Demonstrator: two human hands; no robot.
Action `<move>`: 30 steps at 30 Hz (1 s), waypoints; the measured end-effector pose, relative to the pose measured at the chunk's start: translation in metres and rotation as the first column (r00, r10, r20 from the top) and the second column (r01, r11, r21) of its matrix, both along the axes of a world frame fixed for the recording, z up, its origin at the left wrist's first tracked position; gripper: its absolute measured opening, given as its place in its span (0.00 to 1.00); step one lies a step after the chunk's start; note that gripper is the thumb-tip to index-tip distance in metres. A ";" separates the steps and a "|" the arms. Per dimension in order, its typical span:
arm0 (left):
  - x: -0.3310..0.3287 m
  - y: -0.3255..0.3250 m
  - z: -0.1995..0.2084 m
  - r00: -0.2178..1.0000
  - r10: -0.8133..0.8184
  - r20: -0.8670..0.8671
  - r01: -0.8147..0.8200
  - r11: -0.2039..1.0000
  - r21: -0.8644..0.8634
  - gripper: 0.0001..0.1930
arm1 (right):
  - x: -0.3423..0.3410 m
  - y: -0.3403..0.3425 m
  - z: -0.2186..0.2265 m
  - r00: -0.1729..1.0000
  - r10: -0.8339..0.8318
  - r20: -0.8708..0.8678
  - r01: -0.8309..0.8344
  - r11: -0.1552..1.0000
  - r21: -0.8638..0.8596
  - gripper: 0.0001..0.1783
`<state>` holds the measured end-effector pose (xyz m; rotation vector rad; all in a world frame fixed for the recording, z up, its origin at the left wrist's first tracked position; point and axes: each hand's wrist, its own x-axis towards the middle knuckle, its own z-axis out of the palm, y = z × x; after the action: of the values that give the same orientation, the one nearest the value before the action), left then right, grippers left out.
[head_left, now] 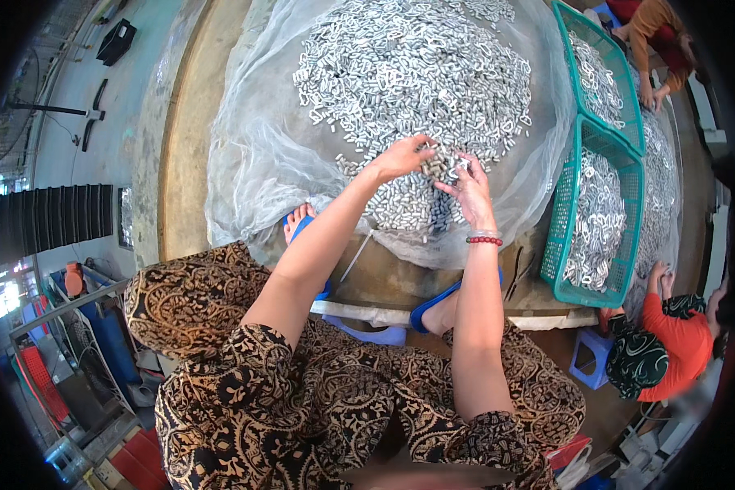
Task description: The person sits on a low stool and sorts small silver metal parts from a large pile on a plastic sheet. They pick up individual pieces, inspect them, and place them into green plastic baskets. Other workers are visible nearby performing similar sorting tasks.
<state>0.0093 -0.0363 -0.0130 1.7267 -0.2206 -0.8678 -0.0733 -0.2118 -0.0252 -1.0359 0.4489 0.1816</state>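
Note:
A broad heap of small silvery metal links and short metal sleeves (408, 77) lies on a sheet in front of me. Over its near edge, my left hand (403, 158) reaches in with bent fingers; what its fingertips hold is too small to make out. Facing it is my right hand (472, 196), a red bead bracelet at the wrist, its fingers closed around a pale metal link (463, 163). A blurred cluster of metal pieces (441, 166) sits between the two hands. Below them, more short sleeves (396, 204) are spread out toward me.
Translucent plastic sheeting (257, 159) bunches around the heap. Two green baskets (557, 237) full of links stand on the right. Beyond them are another heap (660, 175) and co-workers, one in an orange top (678, 347). My blue-sandaled feet (300, 222) rest at the near edge.

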 end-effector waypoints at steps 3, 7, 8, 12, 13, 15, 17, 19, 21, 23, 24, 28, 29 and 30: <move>-0.006 0.007 0.005 1.000 0.018 0.008 -0.018 0.999 -0.041 0.20 | -0.011 0.002 0.002 0.999 -0.018 -0.039 0.021 0.997 0.076 0.16; -0.014 0.016 0.012 0.997 0.030 -0.066 -0.035 0.997 -0.075 0.26 | -0.021 0.011 0.006 0.999 0.031 -0.035 -0.025 0.985 0.168 0.17; -0.015 0.017 0.014 0.998 0.033 -0.057 -0.034 0.999 -0.019 0.27 | -0.022 0.012 0.006 0.998 0.044 -0.038 -0.037 0.984 0.177 0.18; -0.014 0.019 0.020 0.999 0.035 -0.036 -0.027 0.976 0.218 0.30 | -0.024 0.013 0.001 1.000 0.001 0.022 -0.006 0.976 0.218 0.16; -0.014 0.020 0.020 0.998 0.041 -0.054 -0.026 0.968 0.250 0.29 | -0.025 0.012 -0.003 1.000 -0.024 -0.018 0.027 0.976 0.218 0.16; -0.014 0.021 0.014 0.999 0.047 -0.015 -0.041 0.964 0.263 0.25 | -0.026 0.010 -0.011 0.998 -0.053 -0.046 0.063 0.969 0.239 0.16; -0.015 0.023 0.005 0.999 0.023 0.022 -0.026 0.984 0.174 0.22 | -0.027 0.009 -0.019 0.998 -0.048 -0.036 0.056 0.966 0.253 0.17; -0.017 0.027 -0.008 0.993 0.111 -0.046 -0.108 0.992 0.061 0.19 | -0.028 0.008 -0.025 0.997 -0.048 -0.053 0.060 0.962 0.265 0.18; -0.018 0.032 -0.021 0.987 0.158 -0.029 -0.157 0.987 0.024 0.18 | -0.030 0.009 -0.026 0.995 -0.047 -0.088 0.070 0.958 0.279 0.20; -0.021 0.036 -0.033 0.981 0.117 0.154 -0.137 0.983 0.126 0.17 | -0.031 0.013 -0.025 0.997 -0.026 -0.074 0.046 0.955 0.293 0.21; -0.023 0.038 -0.039 0.946 0.032 0.324 -0.119 0.960 0.254 0.17 | -0.032 0.014 -0.024 0.999 -0.005 -0.044 0.019 0.950 0.312 0.22; -0.036 0.040 -0.059 0.841 -0.222 0.494 -0.139 0.793 0.594 0.21 | -0.032 0.023 -0.021 0.997 0.010 -0.077 0.025 0.897 0.442 0.24; -0.038 0.039 -0.063 0.842 -0.267 0.468 -0.113 0.762 0.637 0.23 | -0.032 0.024 -0.021 0.995 0.007 -0.100 0.038 0.895 0.445 0.25; -0.041 0.038 -0.067 0.833 -0.252 0.493 -0.139 0.766 0.627 0.22 | -0.031 0.024 -0.022 0.995 0.006 -0.097 0.037 0.904 0.427 0.24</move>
<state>-0.0313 0.0018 -0.0796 2.6367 -0.3975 -0.4674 -0.1046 -0.1876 -0.0473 -0.5912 0.4781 0.3028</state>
